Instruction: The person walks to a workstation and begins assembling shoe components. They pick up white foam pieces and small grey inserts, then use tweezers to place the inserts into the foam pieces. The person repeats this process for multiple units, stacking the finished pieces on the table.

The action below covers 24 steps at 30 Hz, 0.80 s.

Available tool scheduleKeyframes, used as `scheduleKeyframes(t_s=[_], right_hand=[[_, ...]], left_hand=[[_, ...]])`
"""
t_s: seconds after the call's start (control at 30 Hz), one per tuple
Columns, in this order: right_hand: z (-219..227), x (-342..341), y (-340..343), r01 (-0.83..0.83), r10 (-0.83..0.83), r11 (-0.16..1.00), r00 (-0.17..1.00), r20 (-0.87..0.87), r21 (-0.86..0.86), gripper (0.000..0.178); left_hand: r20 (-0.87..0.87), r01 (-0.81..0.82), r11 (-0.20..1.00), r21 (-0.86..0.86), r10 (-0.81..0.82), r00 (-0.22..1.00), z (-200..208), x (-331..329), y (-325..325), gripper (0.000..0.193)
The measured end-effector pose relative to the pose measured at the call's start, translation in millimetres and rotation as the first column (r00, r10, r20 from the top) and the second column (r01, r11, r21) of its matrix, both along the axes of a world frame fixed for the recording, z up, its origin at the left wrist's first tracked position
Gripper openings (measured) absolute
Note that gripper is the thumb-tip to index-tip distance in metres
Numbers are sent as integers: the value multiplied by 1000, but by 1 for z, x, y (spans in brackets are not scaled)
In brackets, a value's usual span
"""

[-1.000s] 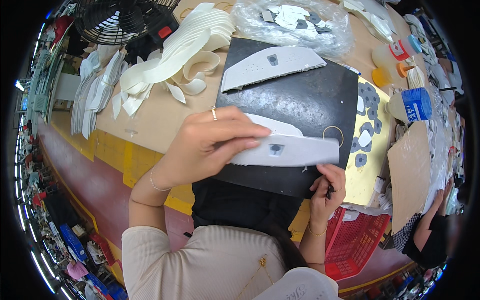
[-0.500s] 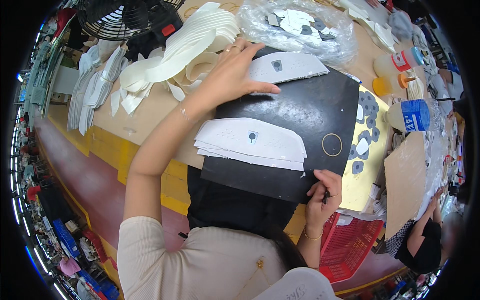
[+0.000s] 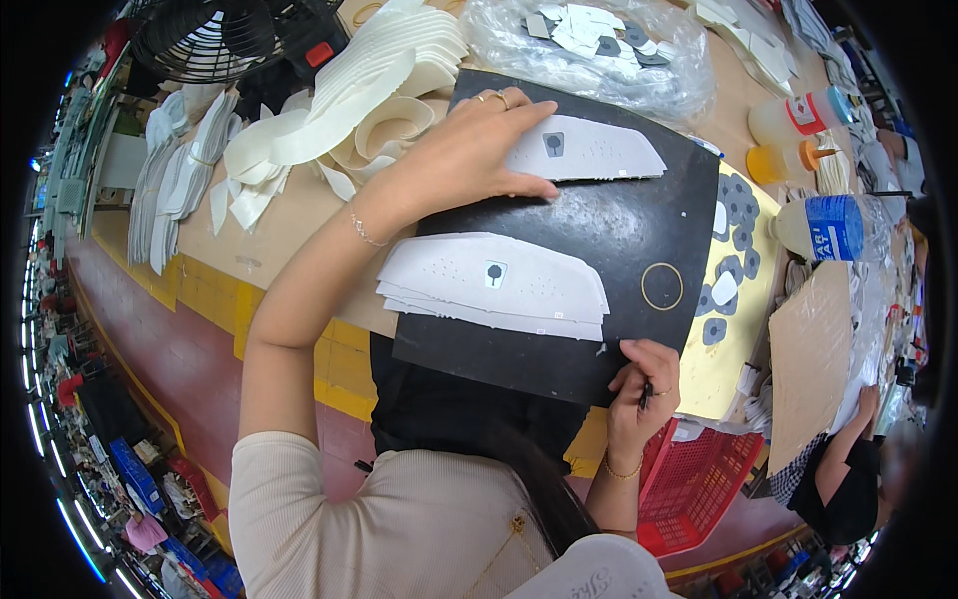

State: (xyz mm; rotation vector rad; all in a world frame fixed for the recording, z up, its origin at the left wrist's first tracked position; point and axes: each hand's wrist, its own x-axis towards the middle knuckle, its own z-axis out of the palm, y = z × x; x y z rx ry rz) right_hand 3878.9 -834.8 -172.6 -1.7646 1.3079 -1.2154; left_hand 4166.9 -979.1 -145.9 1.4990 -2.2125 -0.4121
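Observation:
On a black mat (image 3: 589, 225) lie two small stacks of white curved cut pieces, each with a dark tree-shaped mark on a patch. My left hand (image 3: 474, 150) spans the left end of the far stack (image 3: 599, 152), its thumb at the near edge and its fingers at the far one. That end is hidden under the hand. Closer to me, the near stack (image 3: 449, 270) lies slightly fanned and untouched. By the mat's near right corner, my right hand (image 3: 644, 394) is closed round a thin dark pen-like tool (image 3: 646, 396), mostly hidden by the fingers.
A rubber band (image 3: 662, 288) lies on the mat's right side. Beyond are a yellow sheet (image 3: 714, 384) with grey patches, several bottles (image 3: 818, 228) and a cardboard piece (image 3: 808, 369). Cream strips (image 3: 349, 100), a fan (image 3: 235, 35) and a plastic bag (image 3: 479, 50) stand farther off; a red basket (image 3: 689, 489) sits below.
My left hand and the far stack have shifted slightly nearer to me, and the stack now lies straighter. My right hand has hardly moved.

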Motion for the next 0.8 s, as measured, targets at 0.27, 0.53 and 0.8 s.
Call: scheduleKeyframes(t_s=[0.27,0.53,0.8], right_hand=[[-1,-1,-1,-6,6,1000,1000,-7,-14,45],[-3,-1,-2,-15,14,999,1000,-18,-29,46],[-3,-1,-1,-20,19,1000,1000,-8,-18,46]], left_hand=[[77,1,991,-134,10,997,-2,-2,5,69],[116,2,979,-202,22,993,-1,-5,9,68],[68,-3,943,-332,27,997,-3,-7,11,61]])
